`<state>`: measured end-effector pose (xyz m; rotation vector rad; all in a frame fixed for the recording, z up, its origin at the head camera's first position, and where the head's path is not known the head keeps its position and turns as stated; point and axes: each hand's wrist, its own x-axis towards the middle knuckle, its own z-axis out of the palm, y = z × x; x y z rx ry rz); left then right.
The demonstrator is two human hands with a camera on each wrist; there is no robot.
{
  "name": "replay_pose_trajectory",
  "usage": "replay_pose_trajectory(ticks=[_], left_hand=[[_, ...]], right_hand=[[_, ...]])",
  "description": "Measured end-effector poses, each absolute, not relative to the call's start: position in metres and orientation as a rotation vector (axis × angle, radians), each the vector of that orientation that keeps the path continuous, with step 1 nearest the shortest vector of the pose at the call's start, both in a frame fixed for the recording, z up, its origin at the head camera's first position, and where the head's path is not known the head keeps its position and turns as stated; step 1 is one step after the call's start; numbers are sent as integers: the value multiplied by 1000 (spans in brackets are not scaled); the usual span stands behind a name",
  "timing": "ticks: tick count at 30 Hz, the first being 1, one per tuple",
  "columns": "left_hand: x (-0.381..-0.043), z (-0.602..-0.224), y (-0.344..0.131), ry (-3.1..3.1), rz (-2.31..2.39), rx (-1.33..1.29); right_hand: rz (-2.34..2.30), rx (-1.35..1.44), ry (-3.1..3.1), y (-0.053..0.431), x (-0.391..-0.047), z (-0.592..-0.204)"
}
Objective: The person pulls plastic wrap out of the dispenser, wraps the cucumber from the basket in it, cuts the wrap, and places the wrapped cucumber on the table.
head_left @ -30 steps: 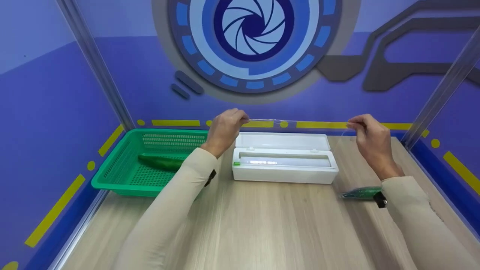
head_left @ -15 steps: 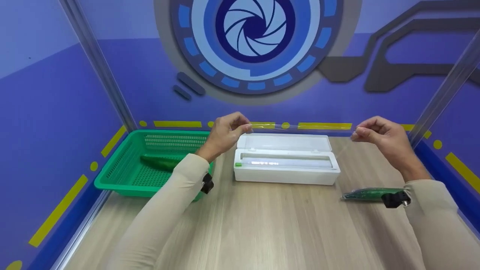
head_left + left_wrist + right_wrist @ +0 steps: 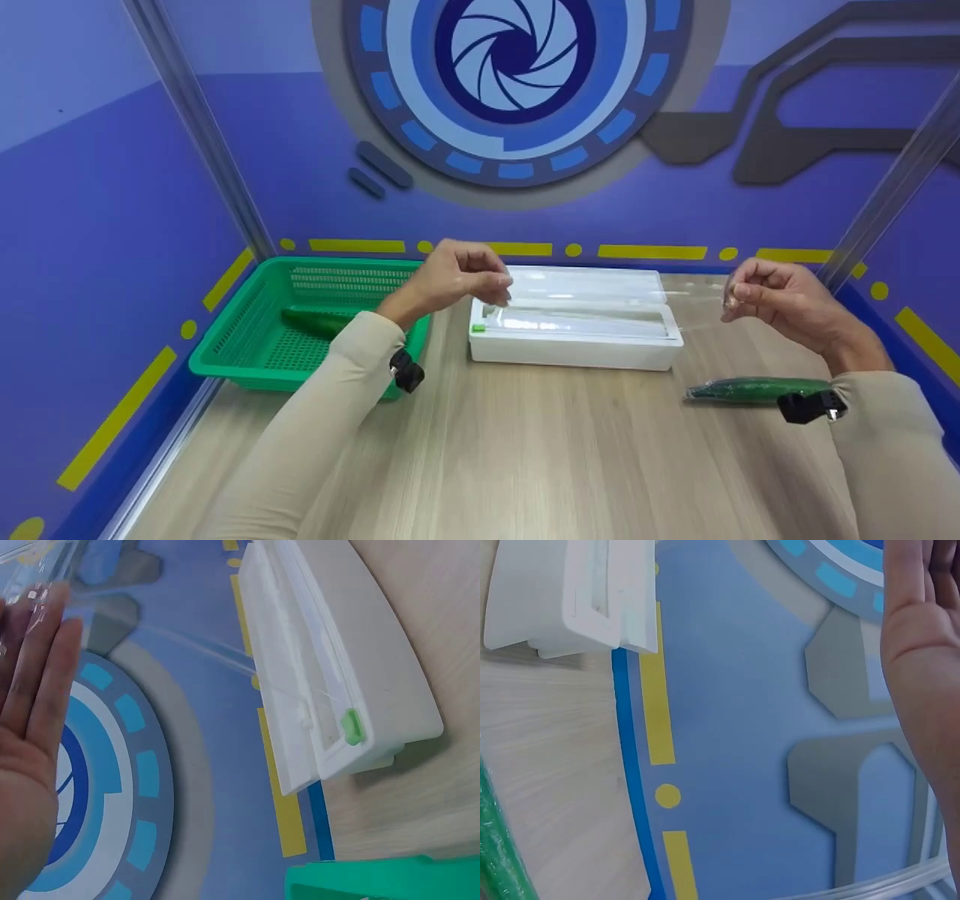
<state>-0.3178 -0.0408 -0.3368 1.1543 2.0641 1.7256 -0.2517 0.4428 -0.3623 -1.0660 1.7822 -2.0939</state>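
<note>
A sheet of clear cling film (image 3: pixel 694 294) is stretched between my two raised hands, over the white cling film box (image 3: pixel 574 352). My left hand (image 3: pixel 450 281) pinches one corner of it above the box's left end. At the other side, my right hand (image 3: pixel 787 304) pinches the film between thumb and fingers, to the right of the box. Film glints over the fingers of the left hand (image 3: pixel 34 690) in the left wrist view. The box's lid (image 3: pixel 592 281) is tipped back, and a green slider (image 3: pixel 478 328) sits at its left front corner.
A green basket (image 3: pixel 225 367) at the left holds a cucumber (image 3: pixel 315 324), partly behind the left forearm. A film-wrapped cucumber (image 3: pixel 757 388) lies on the wooden table (image 3: pixel 555 450) under the right wrist. Blue printed panels (image 3: pixel 315 165) enclose the back and sides.
Both hands have come down, bringing the film from above the lid to over the box. The right hand has also moved to the right, widening the gap between the hands.
</note>
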Motion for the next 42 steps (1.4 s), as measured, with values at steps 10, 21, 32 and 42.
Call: replay_pose_trajectory(ticks=[10,21,32,42], left_hand=[[-309,-354,-56,1898,1217,1032],[-292,-399,-46,1895,891,1003],[-277,-433,-39,2013,726,1013],[-266,-457,-33,2096,651,1072]], right_hand=[[-1699,-997,1767,444,-244,-379],[-1506,-748,1747,427,-231,-421],[-1271,-603,1904,414,-221,-451],[-1118,-641,2021,405,-211,-468]])
